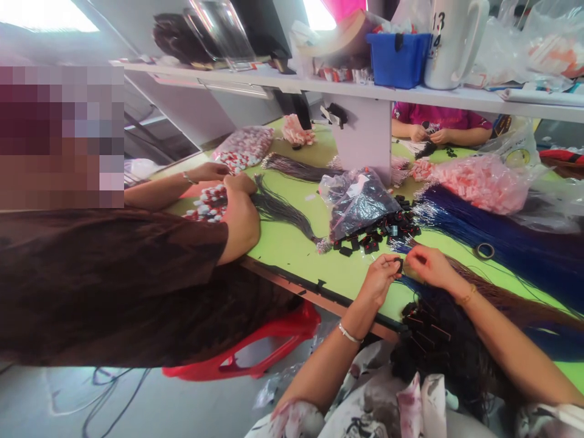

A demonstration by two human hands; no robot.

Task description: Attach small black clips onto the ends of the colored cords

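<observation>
While the left hand (382,275) pinches a small black connector housing (400,266) at its fingertips, the right hand (426,266) is just beside it. The right fingers appear pressed together, possibly on a thin wire.

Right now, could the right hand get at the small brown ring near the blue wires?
Probably yes: the right hand is close to the small brown ring, and nothing tall seems to stand between them.
</observation>
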